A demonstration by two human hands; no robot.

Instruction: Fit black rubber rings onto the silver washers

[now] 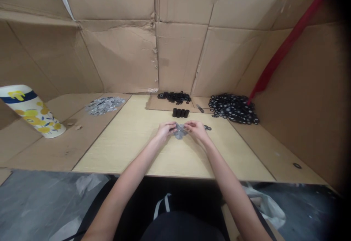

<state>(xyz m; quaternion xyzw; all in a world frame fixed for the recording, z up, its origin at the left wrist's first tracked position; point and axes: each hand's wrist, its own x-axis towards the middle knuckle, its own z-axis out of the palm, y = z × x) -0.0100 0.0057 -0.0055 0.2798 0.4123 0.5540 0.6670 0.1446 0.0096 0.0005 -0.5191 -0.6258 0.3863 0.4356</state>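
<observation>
My left hand point(166, 130) and my right hand point(196, 129) meet over the middle of the yellowish board, one on each side of a small heap of thin grey discs point(180, 133). The fingers of both are pinched together at the heap's far edge. A dark bit shows at my left fingertips, too small to name. What my right fingertips hold is hidden. Just beyond stand several short black stacks point(181, 113) in a row, seemingly of rings. A few loose black rings point(208, 127) lie beside my right hand, partly behind it.
Black rings form a large pile point(233, 108) at right and a smaller pile point(175, 97) at the back. Silvery discs point(105, 105) lie at left, near a flowered tumbler point(35, 115). A small knife-like tool point(200, 108), a lone ring point(297, 165) and a red strip point(287, 47) also show. Cardboard walls surround the table.
</observation>
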